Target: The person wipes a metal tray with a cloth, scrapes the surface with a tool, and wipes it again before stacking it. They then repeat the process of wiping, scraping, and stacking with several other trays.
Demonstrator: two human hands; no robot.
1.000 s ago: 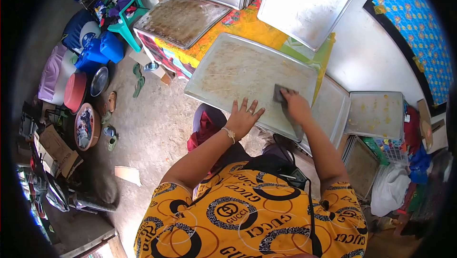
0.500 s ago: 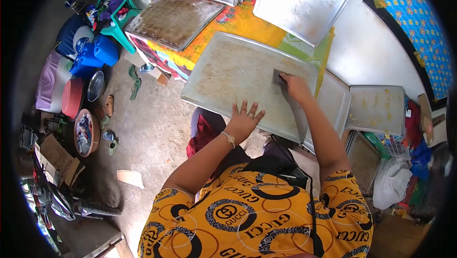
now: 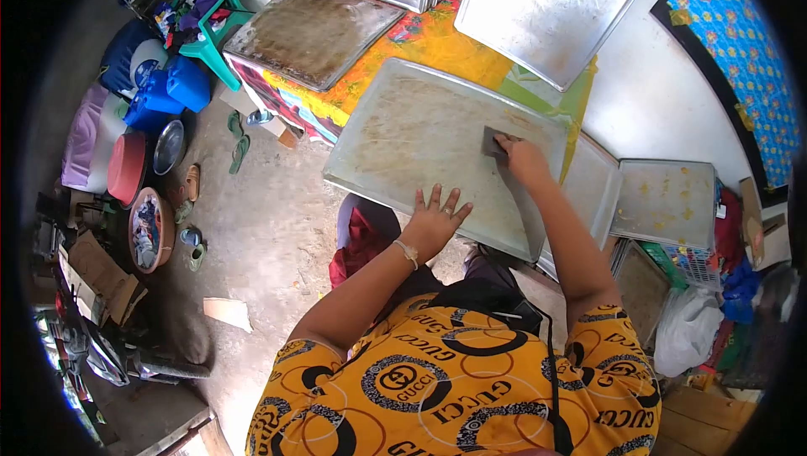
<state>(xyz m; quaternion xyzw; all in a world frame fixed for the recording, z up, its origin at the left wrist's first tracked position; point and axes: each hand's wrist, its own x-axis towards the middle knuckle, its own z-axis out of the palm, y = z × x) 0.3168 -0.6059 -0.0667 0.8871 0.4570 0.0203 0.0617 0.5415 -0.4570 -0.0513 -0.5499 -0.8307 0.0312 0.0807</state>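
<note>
Nearest the wearer, the left hand (image 3: pixel 435 222) lies flat and fully spread, fingers apart, pressing on the near edge of the large metal tray (image 3: pixel 420 132), gripping nothing; this bracing is sound and should be kept firm, since the near edge of the tray appears to overhang the surface (image 3: pixel 437 44) and could tip or slide under a push; further out, the right hand (image 3: pixel 523 159) is closed around a small dark scraper (image 3: pixel 493 142), whose blade rests on the tray toward its far right part; the tray's face carries a brownish film, heaviest across the middle and left, lighter near the right edge; judged from this, the scraping is best done with the blade held low and flat to the metal, in overlapping strokes, with even pressure so residue lifts without gouging, and with the bracing hand kept out of the blade's path; beyond, on the yellow-covered surface, a darker soiled tray (image 3: pixel 315 31) lies far left, and a paler tray (image 3: pixel 551 6) leans at the far right; more trays (image 3: pixel 664 204) sit low to the right.
</note>
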